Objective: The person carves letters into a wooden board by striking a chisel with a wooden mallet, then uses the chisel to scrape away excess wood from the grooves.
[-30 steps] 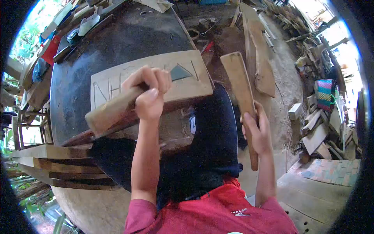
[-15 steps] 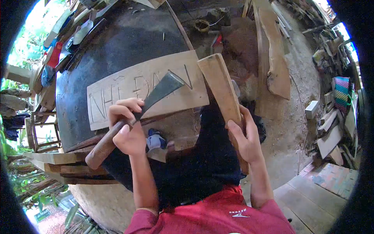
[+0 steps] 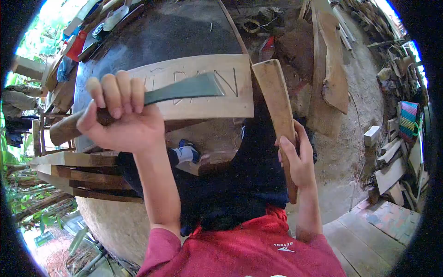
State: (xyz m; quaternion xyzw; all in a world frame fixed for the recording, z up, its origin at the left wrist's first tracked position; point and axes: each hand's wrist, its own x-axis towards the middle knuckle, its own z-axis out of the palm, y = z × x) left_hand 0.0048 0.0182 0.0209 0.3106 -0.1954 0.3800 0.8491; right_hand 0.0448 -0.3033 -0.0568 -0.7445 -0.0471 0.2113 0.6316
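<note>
So the big dark table (image 3: pixel 184 34) is up around 11 o'clock, with the letter-carved board (image 3: pixel 210 107) lying along its near edge, also toward 11. The right hand (image 3: pixel 299 159) has a solid grasp on a flat wooden bat (image 3: pixel 276 94) at about 2 to 4 o'clock, and the left hand (image 3: pixel 122 115) at 9 is holding a chisel (image 3: pixel 182 89), blade toward 3 over the letters, fingers seemingly curled round the partly hidden handle.
</note>
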